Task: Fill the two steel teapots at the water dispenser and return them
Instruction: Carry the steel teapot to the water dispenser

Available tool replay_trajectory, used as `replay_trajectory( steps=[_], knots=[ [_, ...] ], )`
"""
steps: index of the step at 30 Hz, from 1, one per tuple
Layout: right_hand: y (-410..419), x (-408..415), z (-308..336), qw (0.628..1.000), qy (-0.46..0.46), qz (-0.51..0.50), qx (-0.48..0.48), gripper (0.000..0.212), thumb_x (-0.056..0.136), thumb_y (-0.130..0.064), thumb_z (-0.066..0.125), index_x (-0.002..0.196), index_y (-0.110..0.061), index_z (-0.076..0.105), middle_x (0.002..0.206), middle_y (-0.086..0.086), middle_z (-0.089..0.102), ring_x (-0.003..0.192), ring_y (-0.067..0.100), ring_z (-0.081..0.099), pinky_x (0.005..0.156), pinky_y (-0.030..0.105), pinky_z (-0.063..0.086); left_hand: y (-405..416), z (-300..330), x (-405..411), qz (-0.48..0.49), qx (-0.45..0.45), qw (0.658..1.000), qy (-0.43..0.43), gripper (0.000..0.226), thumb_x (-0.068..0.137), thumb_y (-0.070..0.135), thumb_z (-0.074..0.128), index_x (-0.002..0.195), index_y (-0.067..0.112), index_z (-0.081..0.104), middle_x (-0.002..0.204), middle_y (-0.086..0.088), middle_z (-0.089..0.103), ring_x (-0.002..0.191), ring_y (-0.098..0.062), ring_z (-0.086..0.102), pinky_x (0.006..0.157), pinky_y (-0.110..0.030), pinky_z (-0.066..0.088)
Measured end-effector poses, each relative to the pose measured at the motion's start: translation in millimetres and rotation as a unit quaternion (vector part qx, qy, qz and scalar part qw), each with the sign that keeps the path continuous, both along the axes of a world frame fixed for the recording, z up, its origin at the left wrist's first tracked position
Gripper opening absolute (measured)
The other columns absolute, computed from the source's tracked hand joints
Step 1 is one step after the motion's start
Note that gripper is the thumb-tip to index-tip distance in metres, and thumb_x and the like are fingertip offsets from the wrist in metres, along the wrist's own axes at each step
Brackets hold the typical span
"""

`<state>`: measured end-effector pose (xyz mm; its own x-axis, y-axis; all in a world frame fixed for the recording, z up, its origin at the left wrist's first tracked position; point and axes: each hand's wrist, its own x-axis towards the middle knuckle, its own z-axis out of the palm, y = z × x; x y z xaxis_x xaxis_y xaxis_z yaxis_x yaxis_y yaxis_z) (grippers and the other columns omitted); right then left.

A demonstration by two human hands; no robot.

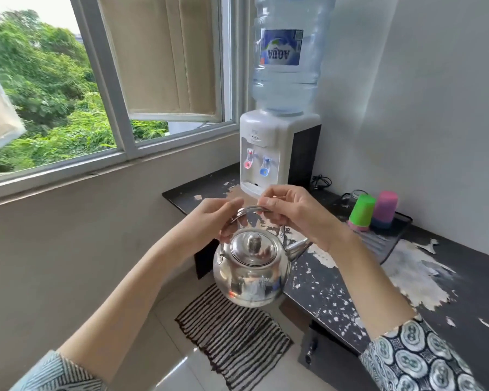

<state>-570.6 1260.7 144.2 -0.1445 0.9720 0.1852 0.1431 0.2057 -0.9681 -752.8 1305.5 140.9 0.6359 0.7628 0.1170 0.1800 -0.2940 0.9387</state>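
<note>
Above the striped floor mat, just in front of the worn black counter, a steel teapot hangs in the air from its arched handle. Both hands hold this handle: the right hand has its fingers curled closed over the top of the arch, and the left hand is closed around the left part of the arch, with some fingers reaching down beside the pot body. The lid with its small knob sits on the teapot, and the spout points to the right, over the edge of the counter. Only this one teapot is visible. At the far end of the counter, in the corner near the window, stands a white water dispenser with a big blue bottle on top, and it has a red tap and a blue tap. The teapot is near the dispenser but not under the taps. To the right, a green cup and a pink cup stand upside down on a dark tray.
</note>
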Motion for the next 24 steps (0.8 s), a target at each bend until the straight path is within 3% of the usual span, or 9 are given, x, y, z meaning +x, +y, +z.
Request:
replay_trajectory(
  steps=[2, 6, 9, 12, 14, 16, 18, 20, 24],
  knots=[
    [39.2, 0.5, -9.9, 1.0, -0.013, -0.015, -0.001, 0.015, 0.092, -0.005, 0.051, 0.078, -0.004, 0.056, 0.054, -0.008, 0.051, 0.05, 0.005, 0.039, 0.052, 0.016, 0.032, 44.2, -15.3, 4.8, -0.006, -0.013, 1.0, -0.005, 0.037, 0.096, 0.03, 0.042, 0.067, 0.015, 0.06, 0.039, 0.01, 0.042, 0.04, -0.006, 0.036, 0.045, -0.015, 0.034],
    [112.8, 5.1, -32.9, 0.998, -0.025, -0.065, 0.0, 0.007, 0.089, -0.004, 0.054, 0.084, -0.008, 0.055, 0.064, -0.003, 0.052, 0.053, 0.008, 0.045, 0.054, 0.016, 0.037, 120.7, -45.0, 21.3, -0.033, -0.022, 0.999, 0.012, 0.029, 0.094, 0.032, 0.046, 0.07, 0.028, 0.06, 0.038, 0.01, 0.045, 0.037, -0.004, 0.038, 0.045, -0.018, 0.034],
    [181.7, 15.2, -56.1, 0.996, -0.028, -0.084, 0.002, 0.005, 0.09, -0.004, 0.053, 0.094, -0.004, 0.05, 0.067, -0.01, 0.055, 0.054, 0.014, 0.048, 0.056, 0.021, 0.043, 178.0, -69.2, 34.6, -0.049, -0.032, 0.998, 0.021, 0.022, 0.091, 0.034, 0.053, 0.071, 0.031, 0.062, 0.047, 0.008, 0.053, 0.044, -0.01, 0.045, 0.047, -0.016, 0.038],
    [248.6, 27.4, -81.8, 0.992, -0.075, -0.098, 0.01, 0.005, 0.091, -0.002, 0.05, 0.092, -0.006, 0.048, 0.048, -0.02, 0.054, 0.039, 0.0, 0.041, 0.047, 0.011, 0.038, 230.2, -92.8, 51.8, -0.032, -0.046, 0.997, 0.047, 0.018, 0.09, 0.034, 0.056, 0.082, 0.019, 0.061, 0.062, -0.001, 0.057, 0.055, -0.015, 0.048, 0.051, -0.019, 0.038],
    [282.2, 33.3, -93.7, 0.989, -0.105, -0.104, -0.007, 0.01, 0.091, -0.003, 0.05, 0.088, -0.013, 0.048, 0.041, -0.018, 0.049, 0.037, 0.001, 0.036, 0.045, 0.012, 0.035, 257.3, -103.3, 59.7, -0.005, -0.03, 0.997, 0.077, 0.023, 0.091, 0.035, 0.054, 0.08, 0.015, 0.057, 0.057, 0.007, 0.055, 0.049, -0.005, 0.045, 0.048, -0.014, 0.035],
    [332.6, 43.3, -111.7, 0.987, -0.118, -0.109, -0.025, 0.014, 0.09, -0.007, 0.052, 0.085, -0.02, 0.049, 0.039, -0.012, 0.043, 0.042, 0.009, 0.039, 0.053, 0.02, 0.041, 299.2, -118.9, 74.0, 0.007, -0.019, 0.996, 0.09, 0.021, 0.093, 0.031, 0.052, 0.08, 0.014, 0.053, 0.056, 0.011, 0.051, 0.045, 0.001, 0.041, 0.046, -0.012, 0.032],
    [368.8, 50.0, -128.1, 0.981, -0.151, -0.114, -0.051, 0.013, 0.089, -0.013, 0.055, 0.084, -0.024, 0.05, 0.038, -0.01, 0.043, 0.051, 0.022, 0.05, 0.075, 0.035, 0.049, 332.1, -131.8, 81.0, 0.019, -0.026, 0.995, 0.098, 0.015, 0.095, 0.025, 0.049, 0.085, 0.015, 0.052, 0.062, 0.01, 0.049, 0.05, 0.001, 0.041, 0.05, -0.013, 0.032],
    [400.6, 53.5, -140.7, 0.974, -0.189, -0.113, -0.059, 0.013, 0.088, -0.015, 0.055, 0.083, -0.026, 0.048, 0.036, -0.011, 0.043, 0.059, 0.026, 0.057, 0.094, 0.047, 0.044, 362.1, -144.8, 88.1, 0.026, -0.025, 0.994, 0.107, 0.012, 0.096, 0.021, 0.047, 0.086, 0.017, 0.051, 0.066, 0.011, 0.048, 0.055, 0.001, 0.042, 0.052, -0.013, 0.033],
    [461.1, 61.5, -159.3, 0.965, -0.209, -0.139, -0.078, 0.008, 0.087, -0.017, 0.055, 0.086, -0.022, 0.049, 0.037, -0.008, 0.042, 0.087, 0.043, 0.062, 0.095, 0.056, 0.041, 424.5, -165.0, 100.9, 0.029, -0.031, 0.992, 0.121, 0.023, 0.097, 0.021, 0.045, 0.074, 0.024, 0.047, 0.065, 0.012, 0.046, 0.056, 0.001, 0.042, 0.053, -0.013, 0.034]
  ],
)
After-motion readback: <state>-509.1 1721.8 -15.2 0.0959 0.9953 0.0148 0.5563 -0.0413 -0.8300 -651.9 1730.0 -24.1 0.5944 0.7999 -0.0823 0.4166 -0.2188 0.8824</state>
